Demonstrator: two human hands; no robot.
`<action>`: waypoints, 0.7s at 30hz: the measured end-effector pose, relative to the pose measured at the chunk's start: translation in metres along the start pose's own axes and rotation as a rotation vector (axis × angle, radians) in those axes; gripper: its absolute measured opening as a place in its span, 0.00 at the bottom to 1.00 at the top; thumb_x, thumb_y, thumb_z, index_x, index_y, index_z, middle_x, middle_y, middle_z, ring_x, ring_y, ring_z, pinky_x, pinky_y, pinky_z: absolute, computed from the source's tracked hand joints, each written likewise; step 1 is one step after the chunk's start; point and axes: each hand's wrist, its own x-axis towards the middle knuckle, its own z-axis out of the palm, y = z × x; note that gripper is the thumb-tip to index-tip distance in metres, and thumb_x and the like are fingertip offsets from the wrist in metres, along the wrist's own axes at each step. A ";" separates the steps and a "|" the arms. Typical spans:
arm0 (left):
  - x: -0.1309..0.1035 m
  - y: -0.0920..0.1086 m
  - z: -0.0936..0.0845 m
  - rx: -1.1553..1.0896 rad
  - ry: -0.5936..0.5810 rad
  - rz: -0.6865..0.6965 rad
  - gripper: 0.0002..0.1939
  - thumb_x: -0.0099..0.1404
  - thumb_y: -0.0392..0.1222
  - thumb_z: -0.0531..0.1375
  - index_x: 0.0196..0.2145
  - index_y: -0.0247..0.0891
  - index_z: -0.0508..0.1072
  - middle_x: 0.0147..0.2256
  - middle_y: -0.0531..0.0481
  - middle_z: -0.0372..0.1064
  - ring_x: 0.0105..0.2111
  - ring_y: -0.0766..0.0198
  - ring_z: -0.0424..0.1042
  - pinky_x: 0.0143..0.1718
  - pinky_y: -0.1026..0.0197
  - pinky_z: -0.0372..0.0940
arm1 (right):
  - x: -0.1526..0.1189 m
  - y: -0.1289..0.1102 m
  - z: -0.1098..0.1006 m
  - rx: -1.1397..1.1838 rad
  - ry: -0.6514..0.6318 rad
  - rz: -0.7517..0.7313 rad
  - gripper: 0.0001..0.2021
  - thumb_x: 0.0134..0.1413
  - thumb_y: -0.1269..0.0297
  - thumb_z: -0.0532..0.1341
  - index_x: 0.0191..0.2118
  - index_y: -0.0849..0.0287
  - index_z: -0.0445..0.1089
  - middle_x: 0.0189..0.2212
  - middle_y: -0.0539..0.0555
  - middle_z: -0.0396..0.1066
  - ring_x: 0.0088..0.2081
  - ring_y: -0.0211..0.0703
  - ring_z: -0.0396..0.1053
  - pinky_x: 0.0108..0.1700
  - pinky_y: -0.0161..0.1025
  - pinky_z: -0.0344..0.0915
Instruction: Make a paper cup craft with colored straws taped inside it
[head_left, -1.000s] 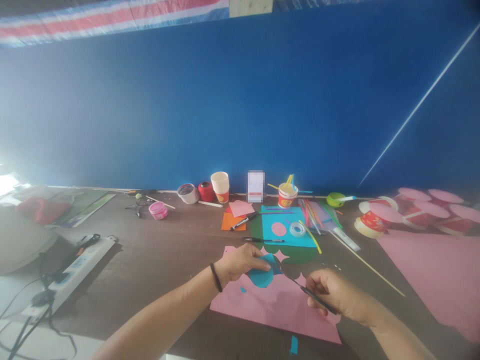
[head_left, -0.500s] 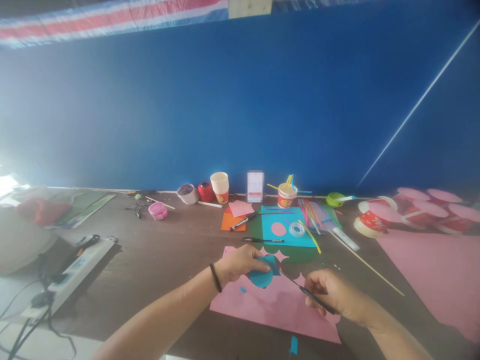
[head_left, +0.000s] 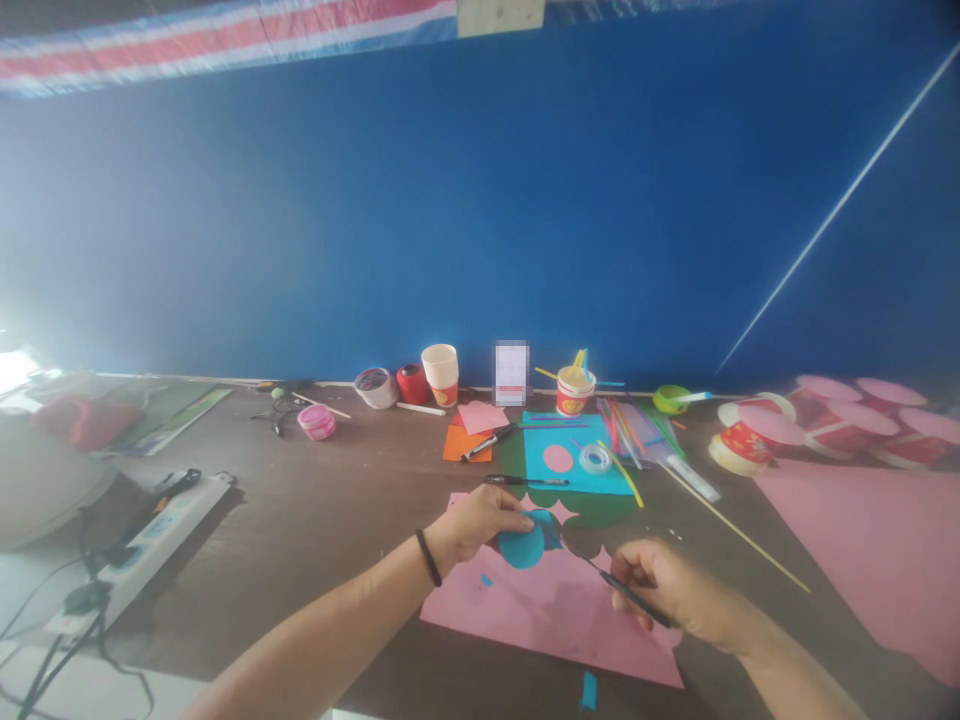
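Observation:
My left hand pinches a piece of blue paper with a rounded lower edge. In my right hand is a pair of scissors, its handles partly hidden by my fingers. The blades point left and reach the right edge of the blue paper. Whether they are parted I cannot make out. Beneath both hands lies a pink paper sheet with curved cut-outs along its far edge. A small blue scrap rests on it, and another blue scrap is near the table's front edge.
Behind my hands, a pink circle and a tape roll lie on a blue sheet. Paper cups stand by the wall. A wooden stick and cups with pink discs are right; a power strip is left.
My left hand has turned the blue paper slightly and shifted it a little away from me. My right hand and the scissors have hardly moved.

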 end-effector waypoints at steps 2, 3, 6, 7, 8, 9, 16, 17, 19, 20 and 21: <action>0.001 -0.001 0.000 0.009 -0.006 -0.001 0.12 0.41 0.45 0.66 0.20 0.32 0.74 0.18 0.49 0.69 0.20 0.64 0.67 0.22 0.62 0.60 | -0.002 -0.004 0.000 -0.006 -0.007 -0.008 0.14 0.40 0.56 0.67 0.23 0.62 0.65 0.18 0.48 0.69 0.18 0.31 0.61 0.22 0.29 0.56; 0.001 -0.001 0.000 0.012 -0.011 -0.002 0.12 0.41 0.45 0.66 0.20 0.32 0.74 0.18 0.49 0.69 0.20 0.64 0.67 0.22 0.62 0.60 | -0.003 -0.005 0.001 -0.007 -0.012 -0.010 0.14 0.40 0.57 0.67 0.23 0.62 0.65 0.17 0.48 0.69 0.18 0.31 0.61 0.21 0.29 0.56; 0.002 -0.002 -0.001 0.008 -0.024 -0.005 0.13 0.41 0.45 0.67 0.20 0.31 0.74 0.18 0.49 0.69 0.20 0.63 0.68 0.22 0.62 0.60 | -0.003 -0.005 0.000 -0.006 -0.019 -0.001 0.14 0.40 0.57 0.67 0.23 0.62 0.65 0.18 0.47 0.69 0.18 0.31 0.61 0.22 0.29 0.56; 0.002 -0.002 -0.001 0.002 -0.025 -0.006 0.13 0.40 0.45 0.67 0.20 0.31 0.74 0.18 0.49 0.69 0.20 0.63 0.68 0.22 0.62 0.60 | -0.002 -0.003 0.000 0.001 -0.021 -0.006 0.14 0.40 0.57 0.67 0.24 0.62 0.65 0.19 0.48 0.70 0.19 0.31 0.62 0.22 0.29 0.57; 0.002 -0.001 -0.001 -0.006 -0.025 -0.008 0.13 0.40 0.44 0.67 0.20 0.31 0.74 0.18 0.49 0.69 0.20 0.62 0.68 0.22 0.61 0.60 | -0.001 -0.001 0.000 0.003 -0.021 -0.008 0.15 0.40 0.56 0.67 0.24 0.62 0.65 0.20 0.49 0.70 0.20 0.32 0.63 0.23 0.29 0.57; 0.002 -0.001 -0.001 -0.018 -0.023 -0.009 0.13 0.40 0.44 0.68 0.20 0.31 0.73 0.18 0.49 0.69 0.20 0.62 0.68 0.23 0.61 0.60 | 0.000 0.001 0.000 0.002 -0.019 -0.010 0.15 0.41 0.55 0.67 0.24 0.62 0.66 0.20 0.50 0.71 0.20 0.32 0.63 0.23 0.29 0.57; 0.003 -0.015 0.006 -0.226 0.074 -0.005 0.17 0.40 0.45 0.68 0.27 0.35 0.70 0.23 0.51 0.70 0.24 0.63 0.69 0.27 0.60 0.64 | 0.006 0.011 0.002 0.013 0.040 -0.019 0.18 0.40 0.51 0.67 0.24 0.62 0.65 0.17 0.46 0.66 0.19 0.31 0.61 0.21 0.29 0.53; 0.003 -0.019 0.009 -0.279 0.086 0.005 0.17 0.42 0.46 0.67 0.28 0.35 0.70 0.24 0.51 0.70 0.25 0.63 0.70 0.28 0.60 0.64 | 0.006 0.011 0.003 0.021 0.044 -0.017 0.18 0.40 0.50 0.66 0.25 0.62 0.65 0.17 0.46 0.66 0.19 0.31 0.61 0.21 0.29 0.52; 0.002 -0.026 0.015 -0.416 0.101 0.037 0.15 0.46 0.46 0.66 0.30 0.35 0.71 0.25 0.50 0.70 0.26 0.64 0.70 0.29 0.62 0.63 | 0.007 0.012 0.005 0.033 0.049 -0.015 0.19 0.41 0.48 0.65 0.26 0.61 0.66 0.17 0.46 0.65 0.19 0.31 0.60 0.21 0.29 0.51; 0.002 -0.029 0.018 -0.487 0.111 0.057 0.14 0.47 0.46 0.66 0.30 0.34 0.71 0.25 0.50 0.70 0.26 0.65 0.69 0.29 0.63 0.63 | 0.008 0.013 0.005 0.034 0.054 -0.014 0.19 0.42 0.48 0.65 0.26 0.61 0.65 0.17 0.46 0.65 0.19 0.32 0.60 0.21 0.29 0.51; 0.002 -0.031 0.021 -0.547 0.117 0.075 0.13 0.48 0.45 0.65 0.30 0.34 0.72 0.24 0.49 0.70 0.25 0.66 0.69 0.28 0.64 0.62 | 0.008 0.014 0.006 0.034 0.058 -0.019 0.19 0.42 0.48 0.65 0.26 0.61 0.65 0.16 0.46 0.64 0.19 0.32 0.60 0.22 0.29 0.51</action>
